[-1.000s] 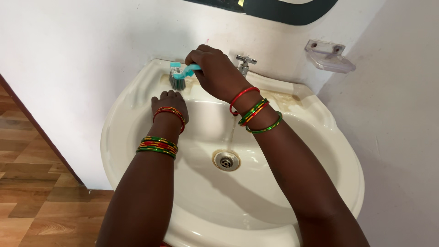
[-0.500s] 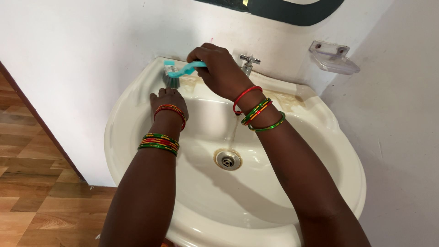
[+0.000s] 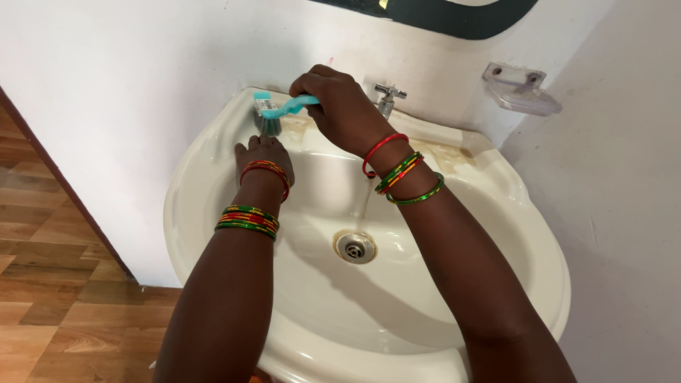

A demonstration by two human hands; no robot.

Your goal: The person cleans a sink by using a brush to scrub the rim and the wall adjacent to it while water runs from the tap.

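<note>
I see the teal scrub brush (image 3: 273, 111) at the back left of the wash basin (image 3: 213, 213), bristles down on the brown-stained rear ledge, just left of the metal tap (image 3: 387, 98). My right hand (image 3: 339, 106) grips the brush handle, fingers curled fully around it. My left hand (image 3: 264, 152) rests flat on the inner basin wall directly below the bristles; its fingers are bent over the slope, closed on nothing. Both wrists carry red, green and gold bangles.

Surface: the basin is cream-coloured glazed ceramic, rounded, with a wet sheen. Brown staining runs along the rear ledge on both sides of the tap. The metal drain (image 3: 355, 247) sits at the bowl's centre, ringed by a faint stain.

Room: the basin mounts on a white wall (image 3: 142, 64). A clear plastic soap dish (image 3: 521, 89) is fixed to the wall, right of the tap. Wood-pattern flooring (image 3: 42, 284) shows at lower left.
</note>
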